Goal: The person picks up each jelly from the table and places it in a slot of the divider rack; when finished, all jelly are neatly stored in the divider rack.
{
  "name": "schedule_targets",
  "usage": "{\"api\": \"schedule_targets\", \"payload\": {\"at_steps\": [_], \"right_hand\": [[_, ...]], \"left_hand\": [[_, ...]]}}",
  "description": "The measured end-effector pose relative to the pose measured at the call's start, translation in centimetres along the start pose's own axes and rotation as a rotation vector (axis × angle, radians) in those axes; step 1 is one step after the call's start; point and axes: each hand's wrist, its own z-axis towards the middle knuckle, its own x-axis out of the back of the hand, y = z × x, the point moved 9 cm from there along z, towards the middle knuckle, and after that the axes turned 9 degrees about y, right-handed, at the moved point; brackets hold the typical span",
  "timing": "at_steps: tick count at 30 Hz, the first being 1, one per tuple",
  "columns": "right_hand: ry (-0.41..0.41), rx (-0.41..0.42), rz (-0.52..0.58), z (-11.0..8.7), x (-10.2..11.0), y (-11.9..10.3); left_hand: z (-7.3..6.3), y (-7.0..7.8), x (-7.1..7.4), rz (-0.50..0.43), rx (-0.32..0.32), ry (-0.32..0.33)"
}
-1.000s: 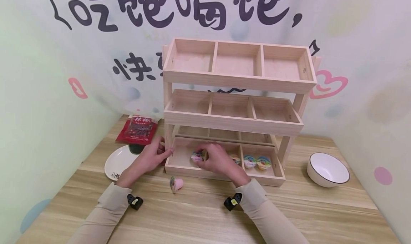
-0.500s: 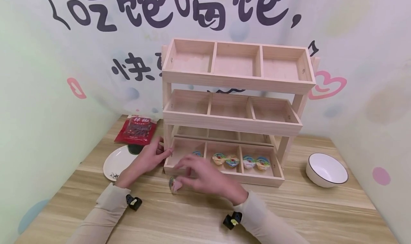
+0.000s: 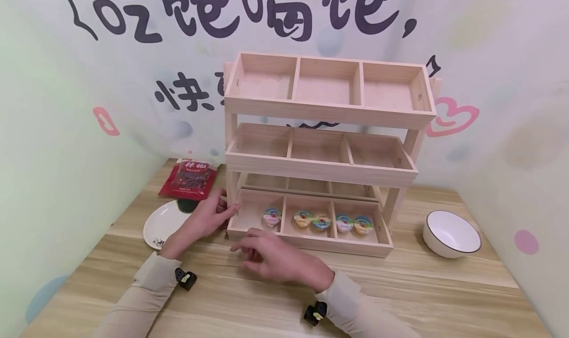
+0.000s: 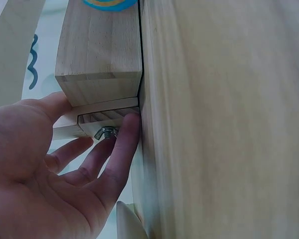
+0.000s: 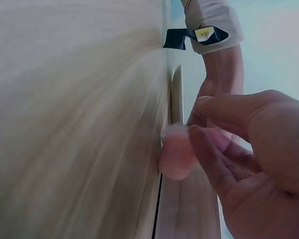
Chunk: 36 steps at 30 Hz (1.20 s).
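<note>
A small pink jelly cup (image 5: 176,155) shows in the right wrist view, its lid end blurred; the right hand (image 3: 277,258) pinches at its rim, and in the head view the hand covers it. The left hand (image 3: 205,223) steadies a three-tier wooden rack (image 3: 331,108) at its lower left end; in the left wrist view its thumb and fingers lie around the wood by a wing nut (image 4: 107,132). In the bottom tier, one jelly cup (image 3: 272,217) sits in the left compartment, two (image 3: 304,219) in the middle, two (image 3: 344,223) in the right.
Left of the rack stand a white plate (image 3: 157,227), a dark green rounded thing (image 3: 187,205) and a red snack bag (image 3: 188,180). A white bowl (image 3: 451,233) with a dark rim is on the right of the wooden table (image 3: 444,288). A printed cloth hangs behind.
The right hand has let go of the cup in the left compartment and moved down and left to the cup on the table. The left hand stays at the rack.
</note>
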Motion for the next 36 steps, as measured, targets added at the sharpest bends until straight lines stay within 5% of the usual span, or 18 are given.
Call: {"api": "schedule_targets", "payload": {"at_steps": [6,16,26,36], "right_hand": [[0.109,-0.044,-0.085,0.2,1.4,0.8],[0.09,0.033,-0.226,-0.2,0.9,0.3],[-0.012,0.052,-0.042,0.1,0.0,0.3],[-0.107,-0.05,0.21,-0.4,-0.8,1.8]], "left_hand": [[0.1,0.1,0.0,0.0,-0.016,0.004],[0.2,0.1,0.1,-0.006,-0.017,0.013],[0.1,0.2,0.1,-0.017,-0.03,0.016],[0.1,0.1,0.0,-0.029,-0.036,0.02]]}}
